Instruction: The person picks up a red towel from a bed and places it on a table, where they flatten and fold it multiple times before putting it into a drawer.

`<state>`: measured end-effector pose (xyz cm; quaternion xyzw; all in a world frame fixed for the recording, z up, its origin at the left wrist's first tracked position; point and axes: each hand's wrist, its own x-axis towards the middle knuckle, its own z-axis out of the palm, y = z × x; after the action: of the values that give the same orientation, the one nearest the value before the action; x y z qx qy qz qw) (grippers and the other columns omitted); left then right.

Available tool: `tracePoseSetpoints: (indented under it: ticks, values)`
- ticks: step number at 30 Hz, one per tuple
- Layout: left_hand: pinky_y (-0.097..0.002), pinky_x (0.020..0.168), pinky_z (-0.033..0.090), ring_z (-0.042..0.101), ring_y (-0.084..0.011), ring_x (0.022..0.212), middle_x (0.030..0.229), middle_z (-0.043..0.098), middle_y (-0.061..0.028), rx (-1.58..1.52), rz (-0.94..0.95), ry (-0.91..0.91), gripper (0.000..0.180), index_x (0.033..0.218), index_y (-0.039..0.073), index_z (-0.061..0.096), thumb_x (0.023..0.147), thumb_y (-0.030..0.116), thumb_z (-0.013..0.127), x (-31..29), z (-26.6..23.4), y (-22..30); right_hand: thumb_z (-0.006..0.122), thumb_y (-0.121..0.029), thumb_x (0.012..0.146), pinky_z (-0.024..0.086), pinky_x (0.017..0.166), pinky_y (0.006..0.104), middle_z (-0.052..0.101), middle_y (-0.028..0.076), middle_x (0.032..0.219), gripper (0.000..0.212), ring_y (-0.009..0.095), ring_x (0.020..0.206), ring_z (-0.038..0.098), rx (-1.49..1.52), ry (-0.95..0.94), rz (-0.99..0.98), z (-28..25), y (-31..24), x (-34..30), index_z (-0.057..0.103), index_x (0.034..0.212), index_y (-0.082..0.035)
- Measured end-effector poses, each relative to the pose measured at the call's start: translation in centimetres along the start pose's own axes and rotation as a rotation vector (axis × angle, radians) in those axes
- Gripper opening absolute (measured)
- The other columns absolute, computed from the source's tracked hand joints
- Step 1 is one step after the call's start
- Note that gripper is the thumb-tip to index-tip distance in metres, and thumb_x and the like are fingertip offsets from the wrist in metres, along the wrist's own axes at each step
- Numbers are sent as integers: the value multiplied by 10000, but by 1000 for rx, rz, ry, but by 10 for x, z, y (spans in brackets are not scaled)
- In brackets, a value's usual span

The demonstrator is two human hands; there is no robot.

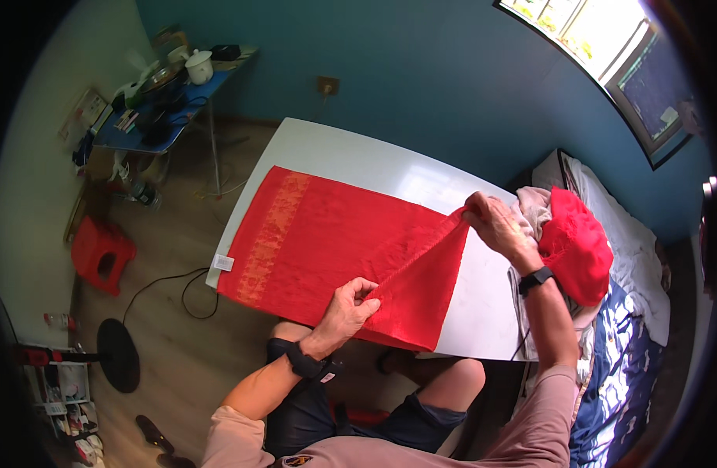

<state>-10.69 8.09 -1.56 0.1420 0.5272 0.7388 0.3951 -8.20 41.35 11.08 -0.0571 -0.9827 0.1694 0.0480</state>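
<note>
A red towel [350,226] with an orange patterned band lies across the white table [319,136], a small white tag at its left edge. My right hand [495,222] is closed on the towel's far right corner and holds it up off the table. From there a raised flap slants down toward my left hand [349,310]. That hand pinches the towel near its front edge, thumb and fingers together. Both wrists wear dark bands.
Red and beige cloths [577,246] are heaped at the table's right end, beside a bed with blue patterned bedding [623,374]. A cluttered blue folding table [140,139] stands back left. A red stool [101,253] and a round black base [118,355] are on the floor.
</note>
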Motion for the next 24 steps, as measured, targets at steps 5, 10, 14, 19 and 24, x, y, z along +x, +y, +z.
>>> tracePoseSetpoints:
  ticks: [5, 10, 14, 19, 24]
  values:
    - [-219, 781, 500, 584, -42, 876, 1018, 632, -2, 22, 19, 44, 213, 1137, 14, 600, 930, 19, 650, -30, -16, 31, 615, -223, 960, 489, 789, 447, 648, 180, 961, 209, 374, 902, 622, -80, -102, -90, -33, -45, 25, 562, 1021, -30]
    - [-226, 748, 471, 547, -41, 837, 933, 617, 36, 216, 106, 194, 188, 1084, 19, 626, 909, 39, 692, -50, -61, 39, 631, -231, 946, 497, 800, 422, 639, 166, 955, 229, 343, 910, 626, -17, -185, -244, -28, -97, 71, 572, 1039, -31]
    - [-235, 722, 468, 543, -46, 809, 893, 619, 23, 251, 183, 311, 185, 1058, 12, 631, 893, 54, 704, -59, -95, 44, 631, -161, 899, 505, 879, 393, 640, 144, 996, 205, 322, 997, 615, -70, -289, -270, 0, -127, 110, 575, 1049, -31]
    - [-229, 635, 446, 524, -40, 711, 792, 615, 25, 417, 149, 494, 122, 995, 5, 646, 890, 50, 688, -70, -130, 53, 564, -44, 844, 496, 881, 400, 640, 141, 1037, 254, 320, 989, 614, -30, -271, -352, 46, -147, 157, 580, 1097, -44]
    - [-232, 627, 440, 501, -40, 694, 775, 604, 29, 328, 239, 555, 152, 1000, -5, 641, 899, 97, 692, -72, -160, 52, 517, -47, 868, 489, 896, 394, 649, 147, 1030, 233, 313, 1006, 618, 153, -238, -356, 91, -171, 203, 604, 1084, -34]
